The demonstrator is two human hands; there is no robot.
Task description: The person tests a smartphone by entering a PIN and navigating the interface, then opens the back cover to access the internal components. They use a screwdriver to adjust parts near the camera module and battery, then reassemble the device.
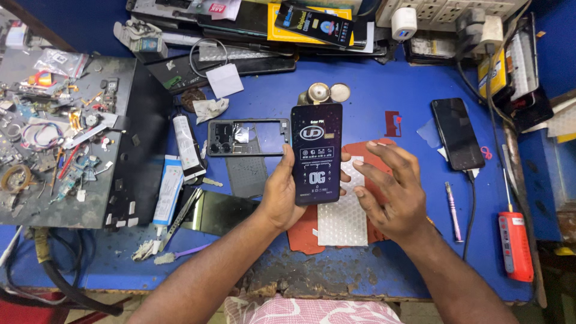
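Observation:
My left hand (279, 195) grips a dark smartphone (316, 153) upright by its lower left edge; its screen is lit with a keypad. Just right of the phone, my right hand (390, 189) hovers with fingers spread, fingertips close to the phone's right edge and holding nothing. Beneath both hands lies a red mat (303, 234) with a white perforated sheet (343, 219) on it, all on a blue workbench (360, 102).
A phone frame (247, 138) lies left of the held phone. Glue tubes (187, 147) and tweezers (180, 219) sit further left beside a cluttered black tray (66, 204). Another black phone (458, 133) on a cable, a pink tool (453, 210) and a red screwdriver (515, 243) lie right.

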